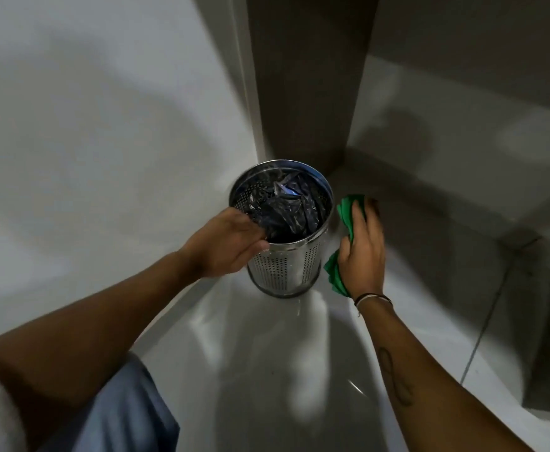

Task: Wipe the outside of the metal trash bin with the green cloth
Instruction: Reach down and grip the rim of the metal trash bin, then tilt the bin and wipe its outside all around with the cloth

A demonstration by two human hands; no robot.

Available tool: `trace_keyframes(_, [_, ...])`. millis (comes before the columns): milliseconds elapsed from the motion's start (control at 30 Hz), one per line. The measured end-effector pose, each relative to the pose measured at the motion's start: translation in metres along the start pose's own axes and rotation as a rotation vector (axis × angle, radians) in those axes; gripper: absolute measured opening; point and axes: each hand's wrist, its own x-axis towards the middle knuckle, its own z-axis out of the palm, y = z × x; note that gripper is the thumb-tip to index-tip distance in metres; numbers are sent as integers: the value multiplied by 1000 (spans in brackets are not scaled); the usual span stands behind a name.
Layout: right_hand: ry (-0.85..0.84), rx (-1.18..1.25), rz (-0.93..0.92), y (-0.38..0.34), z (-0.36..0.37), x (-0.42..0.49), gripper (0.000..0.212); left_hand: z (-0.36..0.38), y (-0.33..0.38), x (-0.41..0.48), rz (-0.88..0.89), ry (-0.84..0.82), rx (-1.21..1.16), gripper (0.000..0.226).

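A round perforated metal trash bin (286, 272) stands upright on the floor in a corner, with a crumpled black plastic bag (286, 210) inside. My left hand (224, 246) grips the bin's near-left rim, fingers hooked over the edge into the bag. My right hand (363, 246) presses the green cloth (347, 210) against the bin's right outer side. The cloth shows above and below my palm; its middle is hidden under the hand.
A pale wall (104, 125) rises close on the left of the bin. A dark grey pillar (306, 76) stands right behind it. Glossy light floor tiles (267, 370) spread toward me. A low ledge (462, 151) runs at the right.
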Motion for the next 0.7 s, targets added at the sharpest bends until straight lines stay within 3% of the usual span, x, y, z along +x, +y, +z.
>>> trace_keyframes(133, [61, 26, 11, -3, 11, -3, 74, 10, -1, 4, -42, -8, -46, 40])
trace_keyframes(267, [135, 89, 84, -11, 13, -11, 72, 15, 6, 11, -112, 122, -110, 41])
trace_keyframes(567, [336, 328, 270, -23, -1, -25, 62, -12, -3, -6, -210, 241, -385, 40])
trace_keyframes(700, [272, 496, 355, -27, -12, -14, 56, -17, -9, -19, -254, 260, -529, 45])
